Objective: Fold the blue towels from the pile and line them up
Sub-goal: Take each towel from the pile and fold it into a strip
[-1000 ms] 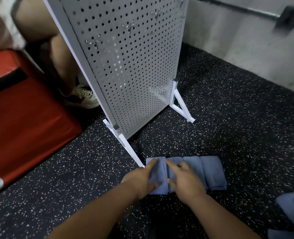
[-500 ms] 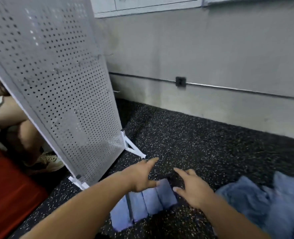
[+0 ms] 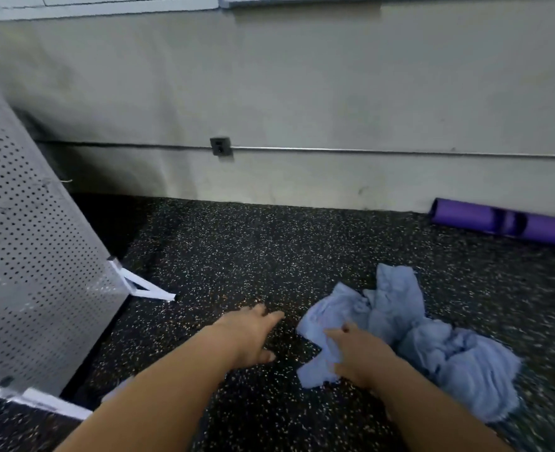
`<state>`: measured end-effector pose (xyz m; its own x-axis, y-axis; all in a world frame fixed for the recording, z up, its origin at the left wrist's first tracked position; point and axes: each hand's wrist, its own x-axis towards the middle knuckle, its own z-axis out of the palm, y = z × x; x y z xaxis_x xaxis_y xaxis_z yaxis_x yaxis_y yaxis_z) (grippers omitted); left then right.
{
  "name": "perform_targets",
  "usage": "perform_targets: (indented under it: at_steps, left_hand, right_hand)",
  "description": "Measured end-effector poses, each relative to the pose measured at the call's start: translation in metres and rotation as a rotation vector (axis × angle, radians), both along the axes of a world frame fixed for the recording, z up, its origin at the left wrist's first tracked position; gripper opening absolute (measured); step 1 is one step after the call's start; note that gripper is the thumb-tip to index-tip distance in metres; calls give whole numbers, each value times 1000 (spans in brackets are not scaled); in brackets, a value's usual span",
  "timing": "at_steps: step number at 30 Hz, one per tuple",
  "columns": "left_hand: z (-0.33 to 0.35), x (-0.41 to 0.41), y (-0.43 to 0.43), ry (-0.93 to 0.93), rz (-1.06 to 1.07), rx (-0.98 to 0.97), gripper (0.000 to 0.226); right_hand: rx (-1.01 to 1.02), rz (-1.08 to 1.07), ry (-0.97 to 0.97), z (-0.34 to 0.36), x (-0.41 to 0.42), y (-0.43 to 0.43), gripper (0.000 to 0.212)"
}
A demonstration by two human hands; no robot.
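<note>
A crumpled pile of blue towels [image 3: 448,353] lies on the speckled black floor at the right. My right hand [image 3: 357,353] rests on the pile's left edge, its fingers curled into the cloth of one towel [image 3: 315,373]. My left hand [image 3: 253,334] hovers just left of the pile over bare floor with its fingers stretched out, holding nothing. A pale blue sliver of the folded towels [image 3: 116,391] peeks out beside my left forearm at the lower left; the rest of that row is out of view.
A white perforated panel on feet [image 3: 25,256] stands at the left. A rolled purple mat [image 3: 504,221] lies along the wall at the far right. The grey wall carries a conduit with an outlet box [image 3: 220,146].
My view swung right, away from the folded row and onto the loose pile. Both hands left the folded towels; the right hand now grips a towel in the pile.
</note>
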<state>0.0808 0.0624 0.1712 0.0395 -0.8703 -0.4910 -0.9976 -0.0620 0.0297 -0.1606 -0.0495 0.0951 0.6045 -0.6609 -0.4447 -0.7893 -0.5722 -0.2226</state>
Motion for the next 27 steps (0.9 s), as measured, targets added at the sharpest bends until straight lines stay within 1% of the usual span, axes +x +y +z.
perform_targets:
  at_steps: [5, 7, 10, 12, 14, 17, 19, 22, 27]
  left_hand:
    - [-49, -30, -31, 24, -70, -29, 80]
    - [-75, -38, -38, 33, -84, -6, 80]
    - [-115, -46, -45, 102, -50, 16, 82]
    - [-139, -50, -47, 155, -29, 26, 83]
    - [-160, -54, -49, 188, -30, 44, 84]
    - [-184, -61, -55, 232, -12, 53, 82]
    - [-196, -66, -60, 276, 26, 56, 80]
    - [-210, -72, -65, 319, 76, 64, 80]
    - [-228, -73, -70, 373, 148, 89, 81]
  right_hand:
    - [25, -58, 98, -29, -49, -17, 76]
    - [39, -83, 150, -42, -61, -24, 78]
    - [75, -122, 153, -62, -66, -29, 81]
    - [85, -111, 155, -75, -67, -29, 87]
    - [98, -102, 197, -89, -67, -30, 91]
    - [87, -126, 257, -113, -67, -33, 79]
    - [96, -154, 245, -128, -65, -34, 75]
    - [138, -213, 228, -148, -58, -36, 73]
    - [157, -242, 254, -174, -46, -45, 77]
